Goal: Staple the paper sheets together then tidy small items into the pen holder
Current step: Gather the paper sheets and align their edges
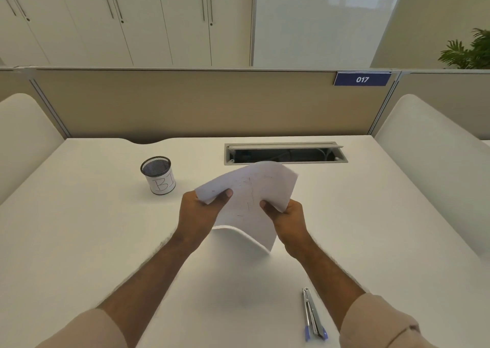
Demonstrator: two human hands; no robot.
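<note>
The table [92,241] was broad, white and mostly bare. I had the paper sheets [249,199] lifted clear of it at centre, one grip on each side. Left hand [197,211] pinched the near-left corner, thumb on top, fingers beneath. Right hand [287,216] pinched the right edge the same way. The sheets sagged between the two holds, and the loose lower edge curled over towards me.

Risks, as I judged them: the edges did not look squared, so a staple driven now could catch only some of the sheets or fix them crooked. With a pinch this light on a bowed stack, one sheet could slide out. To take up the stapler I would have to let go with one hand, and the stack could then fan or droop.

The cable hatch [285,154] lay open in the table just behind the paper; a dropped sheet or small item could go into it.

The pen holder [158,175], a mesh cup with a lettered paper wrap, stood upright to the left of the sheets and well apart from them. Nothing showed above its rim.

The stapler [313,314], grey metal with blue ends, lay near the front edge beside my right forearm. Nothing blocked a reach to it. I saw no other small items.
</note>
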